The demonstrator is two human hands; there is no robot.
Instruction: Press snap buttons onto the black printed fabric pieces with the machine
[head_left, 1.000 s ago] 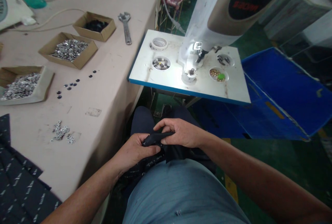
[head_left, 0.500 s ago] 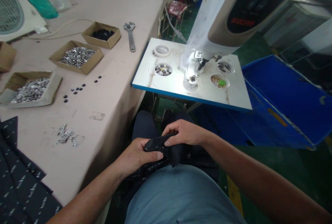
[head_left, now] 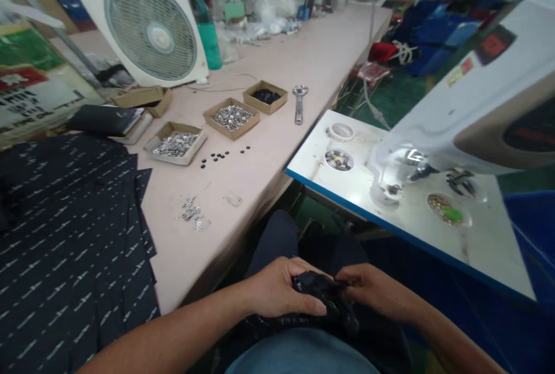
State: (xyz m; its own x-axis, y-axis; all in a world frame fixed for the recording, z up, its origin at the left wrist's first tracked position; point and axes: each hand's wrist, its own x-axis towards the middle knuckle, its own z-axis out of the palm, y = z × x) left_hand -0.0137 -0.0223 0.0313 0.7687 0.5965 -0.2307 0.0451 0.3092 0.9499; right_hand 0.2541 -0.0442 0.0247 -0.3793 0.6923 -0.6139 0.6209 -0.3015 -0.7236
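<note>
Printed cloth [head_left: 69,247] spreads over the counter [head_left: 177,270], lower left; a fan [head_left: 151,30] stands upper left. Boxes [head_left: 247,128] of small parts [head_left: 233,117] sit left of centre. At bottom centre the left hand [head_left: 281,292] grips black fabric [head_left: 313,282], the right hand [head_left: 373,292] pinching its end; a white machine [head_left: 446,111] leans in, upper right.

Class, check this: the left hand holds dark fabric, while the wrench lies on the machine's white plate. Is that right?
Not quite: the wrench lies on the table, as the head view shows. The left hand does hold dark fabric.
</note>
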